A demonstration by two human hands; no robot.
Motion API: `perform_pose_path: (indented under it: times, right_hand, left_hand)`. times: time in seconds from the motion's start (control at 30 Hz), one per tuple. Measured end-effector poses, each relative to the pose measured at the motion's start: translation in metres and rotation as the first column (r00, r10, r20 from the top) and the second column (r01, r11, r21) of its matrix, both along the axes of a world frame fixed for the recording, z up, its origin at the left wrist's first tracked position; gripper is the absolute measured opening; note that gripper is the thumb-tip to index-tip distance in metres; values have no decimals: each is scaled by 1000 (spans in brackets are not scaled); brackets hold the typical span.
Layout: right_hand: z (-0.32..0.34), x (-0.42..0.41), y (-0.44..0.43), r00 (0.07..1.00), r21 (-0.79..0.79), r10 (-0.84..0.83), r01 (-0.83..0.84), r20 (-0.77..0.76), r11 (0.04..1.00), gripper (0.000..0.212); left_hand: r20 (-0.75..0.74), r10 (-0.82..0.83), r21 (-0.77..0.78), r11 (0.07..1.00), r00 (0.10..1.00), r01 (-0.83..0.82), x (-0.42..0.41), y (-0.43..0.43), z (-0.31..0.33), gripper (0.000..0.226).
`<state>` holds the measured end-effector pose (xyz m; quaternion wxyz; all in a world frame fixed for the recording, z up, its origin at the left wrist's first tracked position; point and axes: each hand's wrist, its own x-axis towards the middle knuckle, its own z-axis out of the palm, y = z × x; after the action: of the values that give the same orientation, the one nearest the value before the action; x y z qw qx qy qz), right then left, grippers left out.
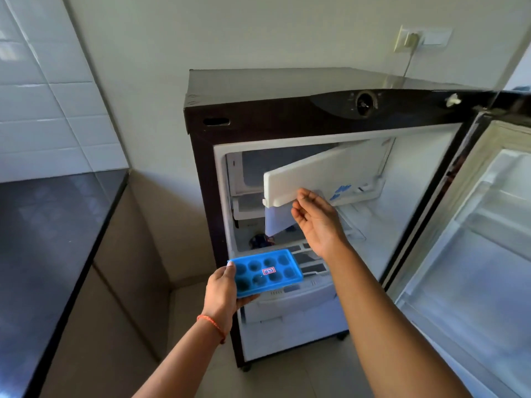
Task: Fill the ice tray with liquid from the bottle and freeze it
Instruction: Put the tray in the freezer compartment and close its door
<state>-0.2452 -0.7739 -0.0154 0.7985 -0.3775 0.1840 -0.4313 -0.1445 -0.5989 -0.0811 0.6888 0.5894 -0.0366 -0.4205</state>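
Observation:
My left hand (222, 294) grips the left end of a blue ice tray (265, 271) with round cells and a small red-and-white label, held level in front of the small dark fridge (258, 110). The white freezer flap (313, 175) is swung partly open at the top of the fridge. My right hand (316, 222) is at the flap's lower edge, fingers curled, fingertips touching or just below it. The freezer compartment (253, 168) behind the flap looks bare. No bottle is in view.
The fridge's main door (474, 239) stands open to the right. A black countertop (48, 239) runs along the left under white wall tiles. Fridge shelves and a white drawer (293, 311) sit below the freezer. A wall socket with a plug (411, 38) is above.

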Motion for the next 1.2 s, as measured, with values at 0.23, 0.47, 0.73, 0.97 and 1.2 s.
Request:
perform_pose_path:
  times: [0.23,0.47,0.73,0.97,1.2]
  right_hand:
    - [-35,-114,29,959,58,-266,272,-97,960,15]
    - [-101,-122,88,910,80,-135,179,-392,981,16]
    - [-46,-72,43,915,-188,-284,237,-286,953,29]
    - [-39,-34,-43,885,-369,-367,252,-287,895,26]
    - [-20,5,-124,834,-505,-456,261,-312,823,32]
  left_hand:
    - [-15,-57,-11,998,998,57,-19,-2,-4,26]
    - [-24,-105,-49,993,994,104,-34,-17,5,24]
    - [44,-90,-98,991,995,94,-12,-72,33,33]
    - [267,-93,-113,985,959,127,25,-147,41,38]
    - [737,-88,121,993,670,-4,58,-214,71,31]
